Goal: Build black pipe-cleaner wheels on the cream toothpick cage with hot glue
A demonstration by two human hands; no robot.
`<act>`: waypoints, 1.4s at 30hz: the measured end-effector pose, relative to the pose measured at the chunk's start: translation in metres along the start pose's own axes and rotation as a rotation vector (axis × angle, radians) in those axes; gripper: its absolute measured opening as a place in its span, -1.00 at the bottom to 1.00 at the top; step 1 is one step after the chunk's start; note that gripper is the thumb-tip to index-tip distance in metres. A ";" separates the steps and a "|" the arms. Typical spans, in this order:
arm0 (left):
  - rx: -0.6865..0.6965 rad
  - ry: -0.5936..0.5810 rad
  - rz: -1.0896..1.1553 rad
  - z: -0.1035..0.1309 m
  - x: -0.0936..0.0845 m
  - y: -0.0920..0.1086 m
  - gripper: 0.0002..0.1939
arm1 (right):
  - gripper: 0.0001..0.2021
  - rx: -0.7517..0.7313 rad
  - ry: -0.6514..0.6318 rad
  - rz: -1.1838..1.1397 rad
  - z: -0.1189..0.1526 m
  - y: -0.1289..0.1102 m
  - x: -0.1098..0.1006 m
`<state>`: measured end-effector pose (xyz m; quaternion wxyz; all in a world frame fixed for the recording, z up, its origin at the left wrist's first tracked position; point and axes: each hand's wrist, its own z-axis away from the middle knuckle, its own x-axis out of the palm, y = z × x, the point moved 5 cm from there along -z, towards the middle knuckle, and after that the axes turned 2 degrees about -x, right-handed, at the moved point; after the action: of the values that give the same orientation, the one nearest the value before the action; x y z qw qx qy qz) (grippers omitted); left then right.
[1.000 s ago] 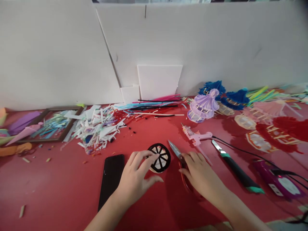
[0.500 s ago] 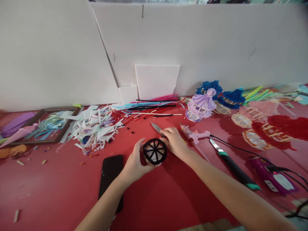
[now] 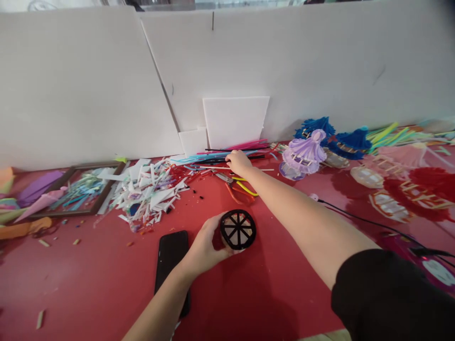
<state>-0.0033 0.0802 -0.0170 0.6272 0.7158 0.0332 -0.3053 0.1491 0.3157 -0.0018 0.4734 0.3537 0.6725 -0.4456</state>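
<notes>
My left hand point(image 3: 208, 244) is wrapped round a small round piece whose top is a black spoked wheel point(image 3: 238, 229), held above the red table point(image 3: 263, 293). My right hand point(image 3: 239, 162) reaches to the back, over a bundle of coloured strips point(image 3: 199, 157), its fingers bent at the black ones; whether it grips one is hidden. Just below that hand lie scissors point(image 3: 242, 187) with orange and yellow handles. A black phone point(image 3: 172, 258) lies left of my left hand, partly under the forearm.
White scraps point(image 3: 152, 189) and a brown frame point(image 3: 103, 189) spread to the left. A purple tiered model point(image 3: 305, 151), blue ones point(image 3: 350, 142) and red ones point(image 3: 419, 192) stand right. A cable point(image 3: 351, 216) leads to a purple device point(image 3: 433, 270). White boards point(image 3: 236, 121) stand behind.
My right hand has left the scissors and moved up and back to the strips. My left hand still holds the round piece. The view has shifted slightly.
</notes>
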 end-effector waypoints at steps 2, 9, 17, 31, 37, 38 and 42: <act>-0.003 0.001 0.000 0.001 0.001 0.000 -0.11 | -0.66 -0.019 -0.022 0.020 -0.002 0.002 0.001; 0.114 0.120 -0.011 0.006 -0.003 0.011 0.08 | -0.64 -0.132 -0.038 0.021 0.001 -0.005 -0.015; 0.378 0.209 -0.277 0.013 -0.009 0.041 -0.74 | -0.68 -0.191 0.180 -0.117 0.037 -0.023 -0.077; 0.489 0.332 -0.241 0.017 -0.002 0.047 -0.35 | -0.78 -0.270 0.243 -0.352 0.250 -0.030 -0.064; 0.490 0.416 -0.238 0.020 -0.005 0.044 -0.48 | -0.83 -0.427 0.232 -0.259 0.261 -0.047 -0.078; 0.515 0.411 -0.252 0.020 -0.005 0.047 -0.59 | -0.85 -0.442 0.242 -0.249 0.263 -0.051 -0.081; 0.681 0.374 -0.311 0.021 -0.001 0.059 -0.86 | -0.86 -0.508 0.287 -0.187 0.267 -0.069 -0.083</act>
<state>0.0128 0.0494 0.0349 0.2843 0.9118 0.1514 -0.2546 0.1975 0.0376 0.0542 0.4037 0.2199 0.8521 -0.2501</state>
